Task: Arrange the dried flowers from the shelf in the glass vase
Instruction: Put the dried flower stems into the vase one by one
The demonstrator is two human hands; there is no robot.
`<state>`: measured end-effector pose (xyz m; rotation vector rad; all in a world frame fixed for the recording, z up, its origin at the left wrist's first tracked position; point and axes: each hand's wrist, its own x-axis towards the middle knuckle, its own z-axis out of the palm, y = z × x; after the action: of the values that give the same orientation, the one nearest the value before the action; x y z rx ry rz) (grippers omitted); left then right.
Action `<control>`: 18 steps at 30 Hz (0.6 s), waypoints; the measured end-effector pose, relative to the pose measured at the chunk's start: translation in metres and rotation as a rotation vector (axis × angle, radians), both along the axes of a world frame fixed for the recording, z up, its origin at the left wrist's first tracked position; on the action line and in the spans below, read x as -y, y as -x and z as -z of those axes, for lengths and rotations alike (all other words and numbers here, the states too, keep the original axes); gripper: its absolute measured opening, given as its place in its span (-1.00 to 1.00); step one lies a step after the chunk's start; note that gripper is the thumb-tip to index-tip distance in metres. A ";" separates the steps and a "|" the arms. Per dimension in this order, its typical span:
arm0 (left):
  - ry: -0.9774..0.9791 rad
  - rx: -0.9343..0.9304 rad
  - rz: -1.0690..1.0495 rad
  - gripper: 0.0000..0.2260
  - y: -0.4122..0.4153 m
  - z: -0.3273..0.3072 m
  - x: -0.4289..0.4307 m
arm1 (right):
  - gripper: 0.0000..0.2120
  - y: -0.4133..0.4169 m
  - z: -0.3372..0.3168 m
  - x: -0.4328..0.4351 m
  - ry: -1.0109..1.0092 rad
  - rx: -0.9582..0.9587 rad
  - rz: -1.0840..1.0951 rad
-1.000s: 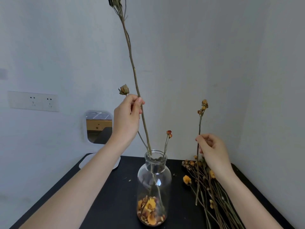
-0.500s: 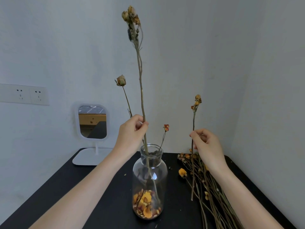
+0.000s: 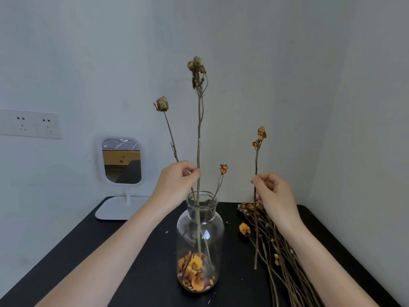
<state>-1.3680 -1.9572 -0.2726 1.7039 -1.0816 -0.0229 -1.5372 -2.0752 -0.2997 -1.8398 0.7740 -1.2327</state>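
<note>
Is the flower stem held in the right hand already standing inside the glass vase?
No, the right hand pinches that stem upright beside the vase, outside the glass.

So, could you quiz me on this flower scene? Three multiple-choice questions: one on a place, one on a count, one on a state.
1. Where does the pile of loose dried flowers lie?
A. On the black table, right of the glass vase.
B. Left of the vase.
C. On the floor.

2. How many stems stand in the vase?
A. One.
B. Three.
C. Six.

3. How is the single stem in the right hand?
A. Standing in the vase.
B. Flat on the table.
C. Held upright outside the vase.

Answers: 1 A, it lies by the right arm. 2 B, three rise from the neck, the tallest stem pinched by the left hand. 3 C, its lower end hangs beside the vase.
</note>
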 end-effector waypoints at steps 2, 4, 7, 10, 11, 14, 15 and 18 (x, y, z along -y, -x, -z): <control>0.021 0.014 -0.019 -0.88 -0.001 -0.001 0.002 | -0.88 -0.001 -0.002 0.000 0.003 0.002 -0.004; 0.004 0.064 -0.052 -0.89 -0.001 0.000 0.003 | -0.88 -0.003 -0.004 0.000 0.006 0.007 -0.007; -0.094 0.163 -0.077 -0.88 0.001 0.011 0.005 | -0.88 -0.004 -0.003 -0.001 0.013 0.002 -0.004; -0.198 0.233 -0.096 -0.84 0.004 0.023 0.004 | -0.88 -0.005 -0.001 -0.001 0.015 -0.013 -0.003; -0.226 0.258 -0.107 -0.83 0.005 0.025 0.004 | -0.88 -0.005 0.000 -0.002 0.015 -0.015 -0.004; -0.261 0.292 -0.119 -0.81 0.006 0.023 0.003 | -0.88 -0.006 -0.001 -0.003 0.011 -0.007 -0.012; -0.254 0.289 -0.110 -0.81 0.006 0.022 0.001 | -0.87 -0.006 -0.003 -0.003 0.007 0.002 -0.019; -0.152 0.274 -0.104 -0.84 0.006 0.019 -0.006 | -0.88 -0.004 -0.010 -0.006 -0.003 0.058 -0.055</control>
<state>-1.3742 -1.9514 -0.2917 1.9386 -1.2146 0.2044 -1.5333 -2.0693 -0.2900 -1.8028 0.6882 -1.2439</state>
